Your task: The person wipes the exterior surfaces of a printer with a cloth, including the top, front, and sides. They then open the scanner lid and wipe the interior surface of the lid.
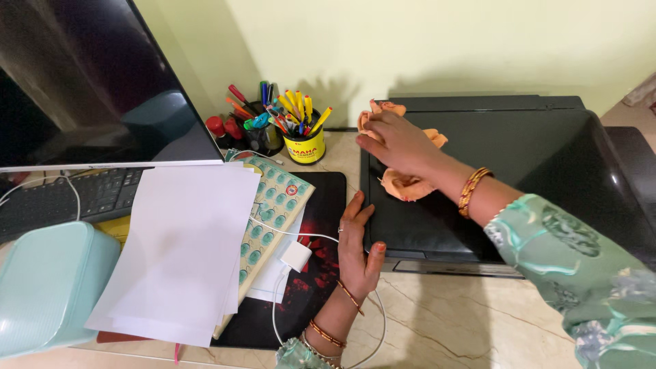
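Observation:
My right hand presses a crumpled orange cloth onto the top of a black printer, near its left rear corner. The cloth shows in front of and behind the hand. My left hand rests flat against the printer's front left corner, fingers spread, thumb on the lid's edge. It holds nothing. Both wrists wear bangles, and a green patterned sleeve covers my right arm.
A monitor and keyboard stand at left. White paper sheets lie over a dotted pad and a black mouse mat. Two pen holders sit at the back. A white charger with cable and a mint box lie nearby.

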